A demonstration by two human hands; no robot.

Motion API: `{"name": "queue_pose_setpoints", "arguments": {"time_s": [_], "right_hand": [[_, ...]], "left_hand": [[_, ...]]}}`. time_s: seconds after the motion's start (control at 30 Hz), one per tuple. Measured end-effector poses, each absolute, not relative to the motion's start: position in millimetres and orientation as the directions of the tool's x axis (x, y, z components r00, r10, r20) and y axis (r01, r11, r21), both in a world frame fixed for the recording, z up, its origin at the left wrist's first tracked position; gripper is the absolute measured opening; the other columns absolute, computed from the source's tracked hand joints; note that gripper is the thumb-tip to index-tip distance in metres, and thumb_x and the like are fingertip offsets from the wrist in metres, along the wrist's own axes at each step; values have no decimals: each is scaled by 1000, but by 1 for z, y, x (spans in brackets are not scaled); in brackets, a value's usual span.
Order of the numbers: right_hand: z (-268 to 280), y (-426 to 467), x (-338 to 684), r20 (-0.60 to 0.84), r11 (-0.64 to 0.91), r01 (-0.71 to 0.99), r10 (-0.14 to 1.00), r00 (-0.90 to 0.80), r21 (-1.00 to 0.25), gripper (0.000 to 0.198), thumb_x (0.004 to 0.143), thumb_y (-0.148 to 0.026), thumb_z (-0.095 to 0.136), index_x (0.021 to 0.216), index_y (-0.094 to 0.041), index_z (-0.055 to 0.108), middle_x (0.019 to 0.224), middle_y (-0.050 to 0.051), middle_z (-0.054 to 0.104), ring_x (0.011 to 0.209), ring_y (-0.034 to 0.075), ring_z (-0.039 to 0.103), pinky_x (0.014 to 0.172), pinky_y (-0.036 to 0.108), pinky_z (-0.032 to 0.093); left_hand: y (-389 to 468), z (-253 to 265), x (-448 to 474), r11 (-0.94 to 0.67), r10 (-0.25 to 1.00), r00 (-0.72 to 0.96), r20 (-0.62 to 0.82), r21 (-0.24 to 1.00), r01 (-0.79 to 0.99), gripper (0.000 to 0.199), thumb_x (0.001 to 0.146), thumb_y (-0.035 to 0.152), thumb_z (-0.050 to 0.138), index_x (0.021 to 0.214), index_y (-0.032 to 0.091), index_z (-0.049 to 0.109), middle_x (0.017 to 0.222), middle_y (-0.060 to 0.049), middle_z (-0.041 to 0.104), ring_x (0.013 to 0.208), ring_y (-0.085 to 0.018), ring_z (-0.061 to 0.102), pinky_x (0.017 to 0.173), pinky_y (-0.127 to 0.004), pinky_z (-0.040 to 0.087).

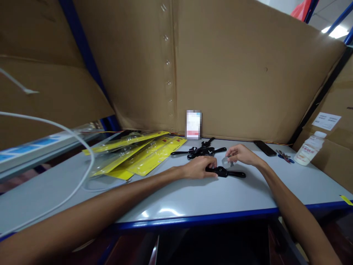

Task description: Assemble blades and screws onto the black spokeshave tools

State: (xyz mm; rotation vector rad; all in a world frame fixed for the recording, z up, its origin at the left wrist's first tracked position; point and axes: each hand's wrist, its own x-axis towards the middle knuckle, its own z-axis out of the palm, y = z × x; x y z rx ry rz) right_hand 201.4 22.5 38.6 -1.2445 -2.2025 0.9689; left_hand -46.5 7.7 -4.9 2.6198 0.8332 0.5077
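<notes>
A black spokeshave [221,171] with two handles lies on the grey tabletop. Wrapped around its left handle is my left hand [200,167], its fingers closed. Just above the tool's right side, my right hand [239,154] pinches a small flat metal blade [227,161]. Part of the blade is hidden by the fingers, and it appears apart from the spokeshave. Behind my left hand several more black spokeshaves [201,150] lie in a loose pile, partly overlapping.
Yellow-backed clear blister packs [154,156] are stacked at left, near a white cable [89,154]. A lit phone [193,125] leans on the cardboard wall [234,81]. At right are a dark phone [264,148], small scissors [285,157] and a plastic bottle [310,148]. The table has a blue front edge [198,221].
</notes>
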Motion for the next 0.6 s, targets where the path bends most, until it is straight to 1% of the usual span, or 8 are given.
{"name": "queue_pose_setpoints", "arguments": {"time_s": [0.07,0.17,0.3,0.37,0.43,0.5,0.57,0.6], "right_hand": [[35,22,196,42,319,541,886,-462,-778,14,70,-27,70,78,-16,66,60,-2,61,58,14,56,58,26,44],[32,20,190,87,311,522,908,-409,-794,13,71,-26,69,77,-17,64,59,-2,62,55,14,58,57,26,46],[30,20,188,93,316,514,906,-412,-797,10,72,-23,68,75,-17,62,60,-1,64,55,13,60,56,25,48],[28,20,188,74,294,497,907,-414,-816,11,72,-22,68,77,-17,60,60,-1,64,55,14,62,56,26,50],[26,21,188,54,261,471,911,-408,-843,16,71,-19,67,86,-16,62,61,-2,64,54,15,63,57,27,52],[25,20,188,24,217,441,915,-402,-871,31,70,-16,66,101,-15,65,65,-3,63,54,15,64,58,29,54],[27,18,188,-11,167,413,919,-395,-895,46,68,-13,65,115,-15,65,72,-2,64,56,15,66,60,30,57],[29,17,188,-24,146,399,920,-390,-905,51,68,-12,64,119,-15,65,76,-2,64,57,16,67,61,31,58]], "left_hand": [[8,-4,-48,-786,582,780,231,406,466,30,84,46,69,91,19,60,84,-1,60,74,-17,52,64,-27,33],[8,-4,-48,-796,574,781,245,391,462,28,85,45,68,91,19,59,84,-1,59,74,-17,52,66,-27,34],[9,-6,-47,-795,579,774,257,389,465,28,85,45,68,89,18,59,83,-1,59,73,-17,50,66,-27,34],[11,-7,-47,-786,586,767,261,415,459,28,86,45,67,88,18,60,80,0,58,71,-16,49,64,-27,33],[13,-8,-47,-778,587,764,268,449,440,26,89,43,62,86,18,60,77,1,57,68,-15,48,63,-26,33],[15,-10,-47,-770,591,759,272,472,430,23,91,39,57,84,18,61,74,1,56,66,-14,48,62,-26,32],[16,-12,-46,-752,613,744,265,483,448,20,89,35,57,81,18,61,71,1,56,64,-14,48,61,-26,32],[16,-13,-45,-740,629,733,258,487,464,19,88,35,58,81,18,61,70,1,56,64,-14,48,60,-26,31]]}}
